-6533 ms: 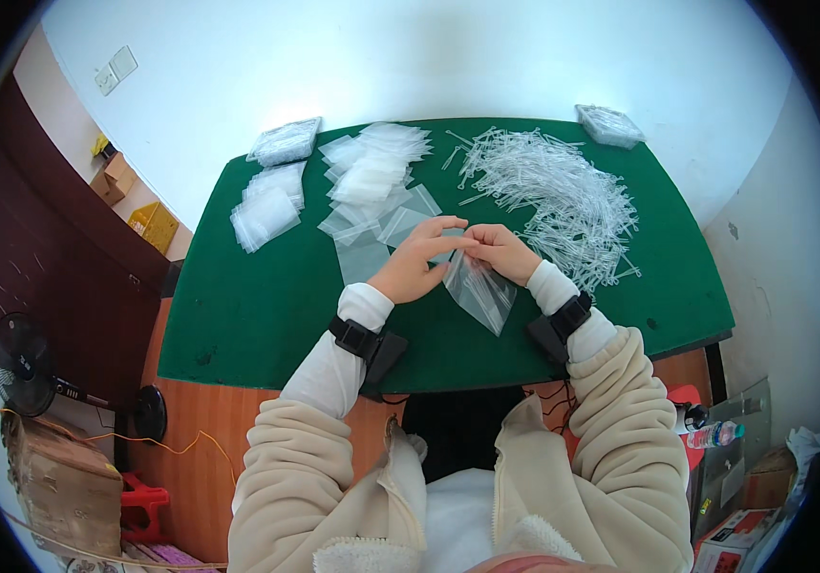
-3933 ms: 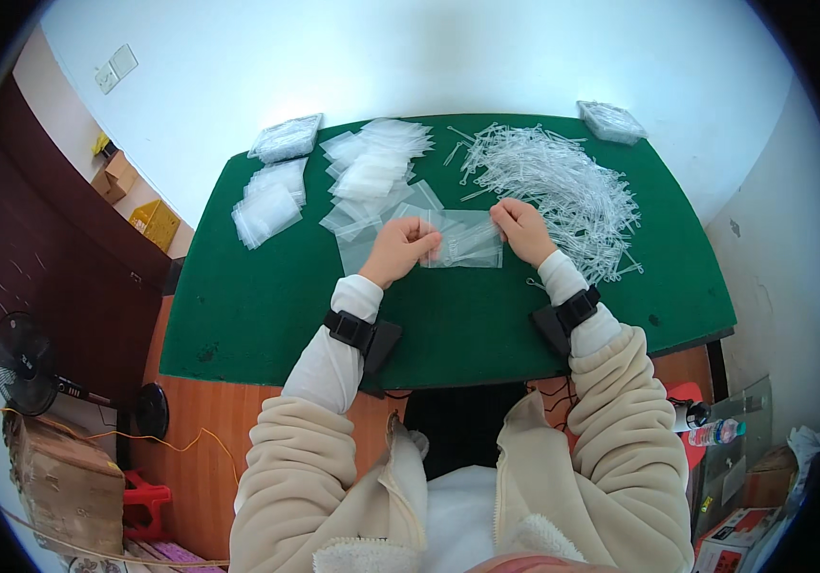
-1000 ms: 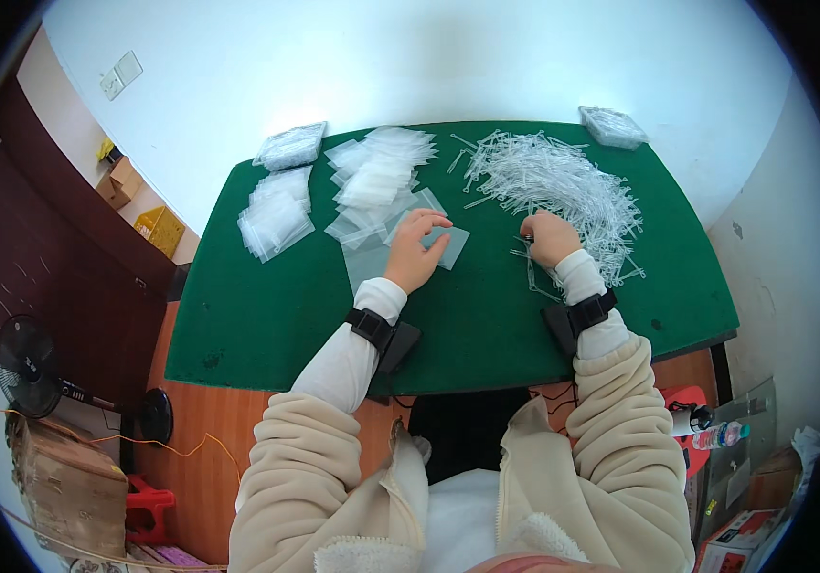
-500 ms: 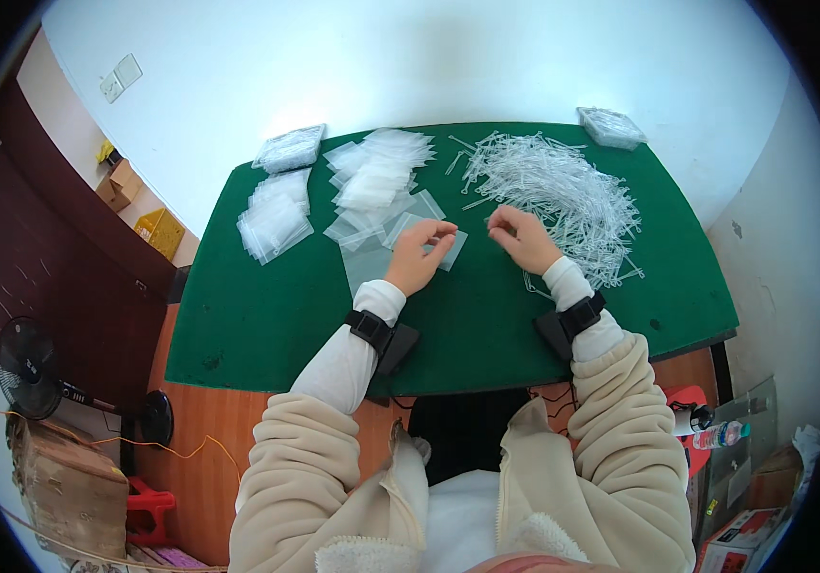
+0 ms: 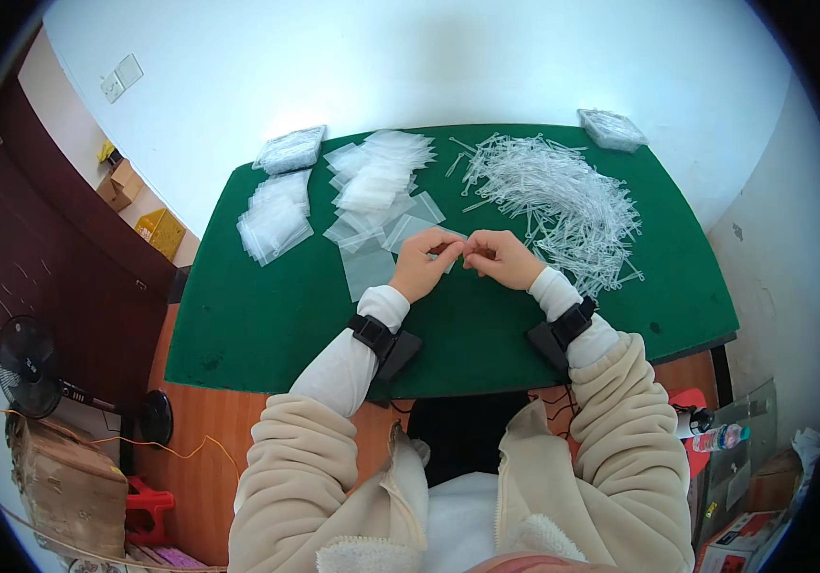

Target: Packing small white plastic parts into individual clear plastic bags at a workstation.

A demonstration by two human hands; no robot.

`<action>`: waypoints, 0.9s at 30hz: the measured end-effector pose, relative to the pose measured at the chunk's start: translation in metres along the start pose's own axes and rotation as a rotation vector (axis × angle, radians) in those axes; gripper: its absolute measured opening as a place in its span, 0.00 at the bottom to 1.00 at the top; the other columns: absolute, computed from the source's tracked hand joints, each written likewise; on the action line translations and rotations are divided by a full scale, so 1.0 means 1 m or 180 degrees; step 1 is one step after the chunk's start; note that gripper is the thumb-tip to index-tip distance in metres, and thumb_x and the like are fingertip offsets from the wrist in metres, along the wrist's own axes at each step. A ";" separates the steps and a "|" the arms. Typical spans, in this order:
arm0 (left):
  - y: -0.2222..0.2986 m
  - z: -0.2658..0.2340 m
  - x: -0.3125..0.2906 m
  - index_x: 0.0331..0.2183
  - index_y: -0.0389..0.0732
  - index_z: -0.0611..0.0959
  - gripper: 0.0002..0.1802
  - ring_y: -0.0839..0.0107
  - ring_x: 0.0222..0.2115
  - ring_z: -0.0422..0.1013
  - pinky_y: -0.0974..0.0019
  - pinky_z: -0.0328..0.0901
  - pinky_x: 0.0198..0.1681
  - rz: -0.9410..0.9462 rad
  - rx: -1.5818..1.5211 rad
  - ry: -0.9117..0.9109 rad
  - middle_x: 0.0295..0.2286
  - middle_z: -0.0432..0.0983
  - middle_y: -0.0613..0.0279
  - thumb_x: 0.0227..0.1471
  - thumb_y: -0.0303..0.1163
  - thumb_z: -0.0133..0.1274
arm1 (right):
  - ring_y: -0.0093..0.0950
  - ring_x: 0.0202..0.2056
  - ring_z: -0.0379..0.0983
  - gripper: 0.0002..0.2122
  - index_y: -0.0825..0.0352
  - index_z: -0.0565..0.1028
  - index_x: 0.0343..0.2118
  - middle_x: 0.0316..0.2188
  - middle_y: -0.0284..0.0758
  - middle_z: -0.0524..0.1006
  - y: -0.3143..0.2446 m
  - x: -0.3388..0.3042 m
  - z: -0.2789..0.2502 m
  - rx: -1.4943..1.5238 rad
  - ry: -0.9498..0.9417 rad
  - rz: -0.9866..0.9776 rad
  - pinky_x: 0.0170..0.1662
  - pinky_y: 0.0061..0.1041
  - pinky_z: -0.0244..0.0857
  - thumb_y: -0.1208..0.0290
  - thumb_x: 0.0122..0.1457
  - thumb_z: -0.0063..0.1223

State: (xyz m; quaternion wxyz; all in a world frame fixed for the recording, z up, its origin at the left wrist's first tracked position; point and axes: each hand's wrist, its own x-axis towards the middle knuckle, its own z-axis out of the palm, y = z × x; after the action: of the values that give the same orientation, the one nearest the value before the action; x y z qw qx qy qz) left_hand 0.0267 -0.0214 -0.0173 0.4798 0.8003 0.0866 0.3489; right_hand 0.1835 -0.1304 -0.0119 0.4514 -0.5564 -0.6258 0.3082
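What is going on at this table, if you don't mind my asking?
A person is working bare-handed at a green-covered table. The left hand and right hand meet at the fingertips near the middle; whatever they may be pinching is too small to make out. Clear flat plastic bags spread out just beyond the left hand, with a separate pile of clear bags farther left. A large heap of thin, clear looped sticks lies beyond the right hand.

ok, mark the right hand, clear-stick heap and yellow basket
Right hand (image 5: pixel 508 260), head view, back of the hand
Clear-stick heap (image 5: pixel 559 191), head view, its middle
Yellow basket (image 5: pixel 159 232), head view, visible side
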 end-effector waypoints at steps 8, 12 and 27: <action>0.000 0.004 0.001 0.28 0.35 0.78 0.07 0.76 0.27 0.70 0.75 0.64 0.31 0.0293 0.0360 0.0063 0.26 0.74 0.63 0.51 0.29 0.48 | 0.23 0.23 0.70 0.04 0.69 0.72 0.26 0.21 0.34 0.74 0.002 0.000 0.000 -0.0608 -0.0113 -0.0272 0.28 0.22 0.64 0.75 0.49 0.50; -0.001 0.005 0.001 0.29 0.34 0.77 0.10 0.75 0.28 0.70 0.73 0.65 0.34 0.0015 -0.0038 -0.0028 0.28 0.74 0.61 0.54 0.30 0.44 | 0.30 0.24 0.72 0.05 0.68 0.73 0.26 0.22 0.36 0.75 -0.002 -0.003 -0.009 -0.1166 0.0248 -0.0268 0.30 0.26 0.65 0.72 0.47 0.52; -0.012 0.007 -0.001 0.38 0.32 0.73 0.11 0.71 0.32 0.73 0.71 0.67 0.37 -0.0688 -0.0667 -0.0713 0.32 0.75 0.57 0.56 0.28 0.39 | 0.34 0.32 0.72 0.07 0.62 0.76 0.26 0.26 0.36 0.75 0.008 -0.008 -0.040 -0.3149 0.0782 0.1345 0.36 0.32 0.66 0.69 0.41 0.55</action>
State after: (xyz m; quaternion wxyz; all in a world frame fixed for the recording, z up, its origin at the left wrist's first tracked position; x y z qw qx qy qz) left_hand 0.0324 -0.0204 -0.0297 0.6019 0.7658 0.0813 0.2112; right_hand 0.2230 -0.1414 -0.0042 0.1340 -0.8476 -0.5134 -0.0058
